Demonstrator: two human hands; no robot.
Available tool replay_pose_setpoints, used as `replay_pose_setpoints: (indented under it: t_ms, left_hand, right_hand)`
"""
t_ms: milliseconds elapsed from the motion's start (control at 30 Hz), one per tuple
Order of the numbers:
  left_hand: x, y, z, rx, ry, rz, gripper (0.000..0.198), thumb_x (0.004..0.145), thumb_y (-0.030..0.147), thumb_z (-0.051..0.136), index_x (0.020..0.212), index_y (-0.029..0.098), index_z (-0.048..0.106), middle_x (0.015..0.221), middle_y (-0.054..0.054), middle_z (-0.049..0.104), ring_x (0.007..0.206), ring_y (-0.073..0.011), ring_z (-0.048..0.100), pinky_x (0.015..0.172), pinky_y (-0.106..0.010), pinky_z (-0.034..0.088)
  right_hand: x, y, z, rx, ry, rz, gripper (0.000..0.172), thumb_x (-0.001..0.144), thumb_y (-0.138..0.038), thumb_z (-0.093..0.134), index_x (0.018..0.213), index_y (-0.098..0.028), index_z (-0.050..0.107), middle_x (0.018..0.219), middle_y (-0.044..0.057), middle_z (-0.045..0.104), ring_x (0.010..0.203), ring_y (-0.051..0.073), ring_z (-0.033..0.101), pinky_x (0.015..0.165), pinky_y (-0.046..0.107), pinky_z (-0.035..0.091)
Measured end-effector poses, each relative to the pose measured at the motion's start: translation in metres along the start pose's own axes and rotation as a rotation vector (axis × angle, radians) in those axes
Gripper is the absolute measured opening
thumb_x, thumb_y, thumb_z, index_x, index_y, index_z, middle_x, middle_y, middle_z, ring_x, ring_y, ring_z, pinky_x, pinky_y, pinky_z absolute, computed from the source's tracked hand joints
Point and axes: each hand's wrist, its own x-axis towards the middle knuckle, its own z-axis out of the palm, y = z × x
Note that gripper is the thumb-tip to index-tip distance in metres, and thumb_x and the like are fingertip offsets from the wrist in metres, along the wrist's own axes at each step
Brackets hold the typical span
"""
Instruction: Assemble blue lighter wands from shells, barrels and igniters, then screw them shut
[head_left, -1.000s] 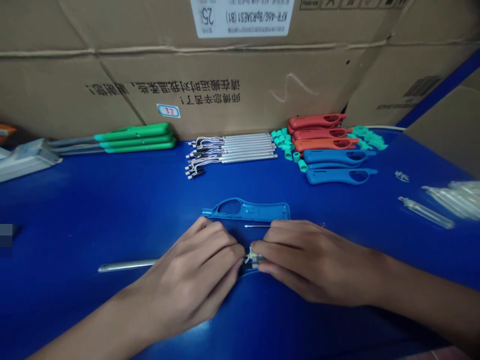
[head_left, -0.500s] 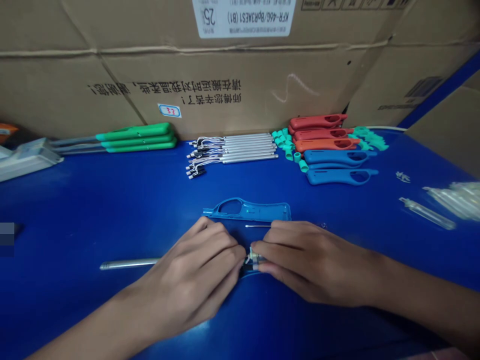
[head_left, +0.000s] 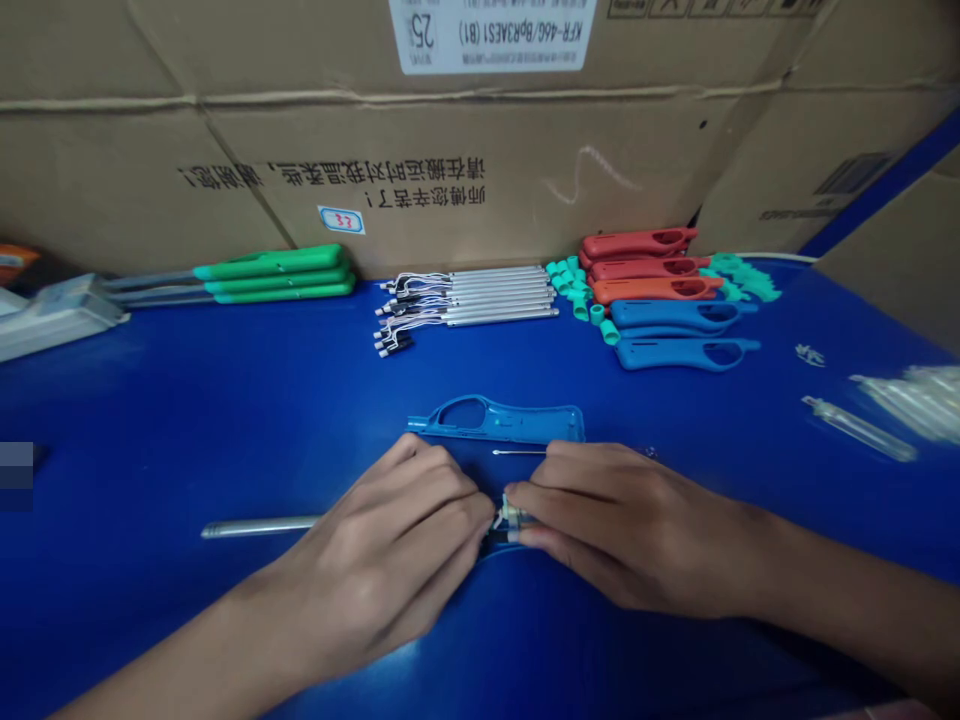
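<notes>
**Two-handed fingertip pinch on a small part: where the hold may fail**

We see the small clear part [head_left: 511, 517] low on the blue table [head_left: 187, 420], near the centre of the view, caught between the fingertips of both hands. The right hand [head_left: 622, 530] pinches it closed from the right. The left hand [head_left: 390, 560] is curled shut over the near end of a metal tube [head_left: 259, 526], whose free length runs leftward along the table, and its fingertips meet the part. How part and tube join is hidden under the fingers.

We judge the chief risk to be a slip. The part is tiny, the pinch sits at the very tips, and uneven pressure could flick the part away or bend the fine wires that seem to show at it. The long free tube could also swing and lever the joint askew.

Just beyond the knuckles lie a thin pin [head_left: 517, 453] and a blue handle shell [head_left: 495, 420], and a sliding hand could knock either. Farther back, well apart, wired metal tubes [head_left: 480, 297], teal caps [head_left: 574, 285], red and blue shells [head_left: 667, 295] and green-handled units [head_left: 270, 275] lie against cardboard boxes [head_left: 450, 170].
</notes>
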Motion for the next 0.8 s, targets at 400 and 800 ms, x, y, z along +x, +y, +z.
replay_pose_setpoints:
  t_ms: [400, 800]
  left_hand:
    - [-0.0030, -0.0014, 0.0017, -0.058, 0.035, -0.002, 0.022, 0.086, 0.003, 0.057, 0.104, 0.015, 0.062, 0.089, -0.007, 0.066, 0.081, -0.0171, 0.056, 0.074, -0.035, 0.045]
    - [-0.0051, -0.0025, 0.0039, -0.092, 0.071, -0.008, 0.022, 0.086, 0.006, 0.058, 0.105, 0.016, 0.062, 0.088, -0.007, 0.067, 0.078, -0.0169, 0.059, 0.072, -0.035, 0.047]
  right_hand:
    - [-0.0021, 0.0003, 0.0022, -0.001, 0.032, -0.001, 0.019, 0.099, -0.022, 0.046, 0.092, -0.014, 0.062, 0.086, 0.006, 0.066, 0.084, 0.014, 0.060, 0.079, 0.028, 0.051]
    - [-0.0026, -0.0011, 0.0037, -0.018, 0.095, -0.024, 0.019, 0.099, -0.021, 0.046, 0.090, -0.015, 0.062, 0.086, 0.007, 0.067, 0.084, 0.014, 0.062, 0.079, 0.029, 0.053]
